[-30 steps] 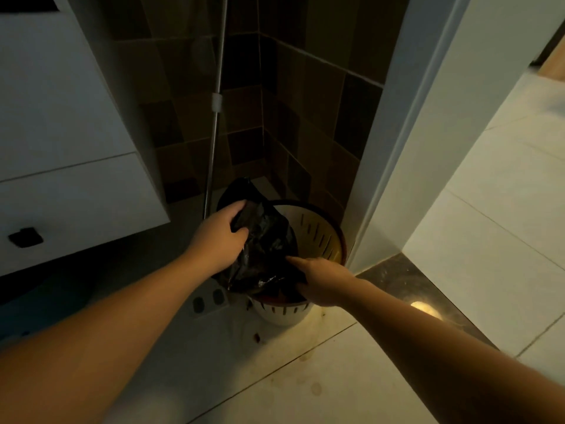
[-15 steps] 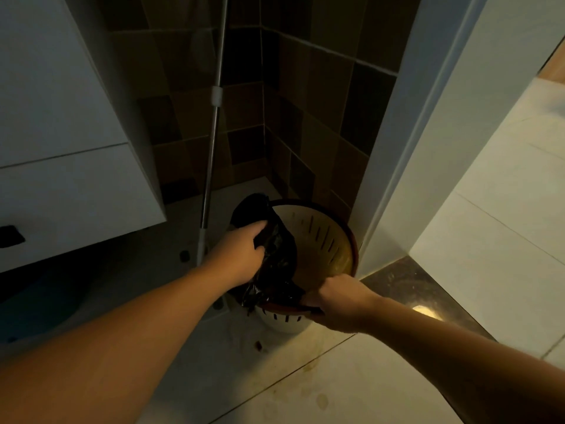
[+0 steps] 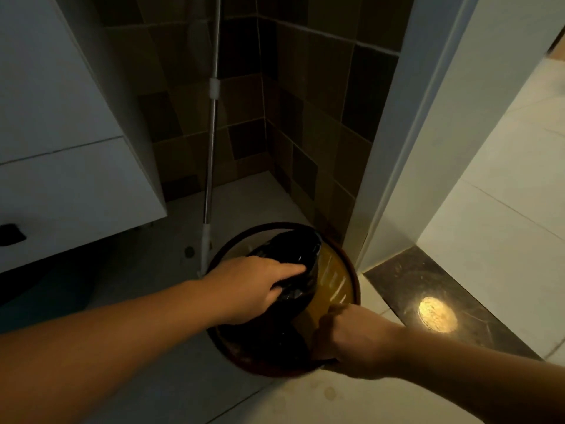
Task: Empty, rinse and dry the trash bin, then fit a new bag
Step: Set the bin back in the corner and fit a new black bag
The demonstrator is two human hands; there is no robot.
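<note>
A small round slotted trash bin (image 3: 336, 280) with a dark red rim stands on the floor in a dim tiled corner. A crumpled black plastic bag (image 3: 293, 252) bulges inside it. My left hand (image 3: 247, 289) reaches into the bin from the left and grips the bag's gathered plastic. My right hand (image 3: 351, 338) holds the bin's near rim, fingers curled over the edge. The bin's bottom is hidden by the bag and my hands.
A metal mop handle (image 3: 214, 123) leans in the corner just behind the bin. A white cabinet (image 3: 61, 166) hangs at the left. A white door frame (image 3: 406, 148) rises at the right, with a dark threshold (image 3: 428, 289) and pale floor tiles beyond.
The view has moved closer and more directly above the bin. My left hand has pushed deeper into the bin with the bag, and my right hand stays on the near rim.
</note>
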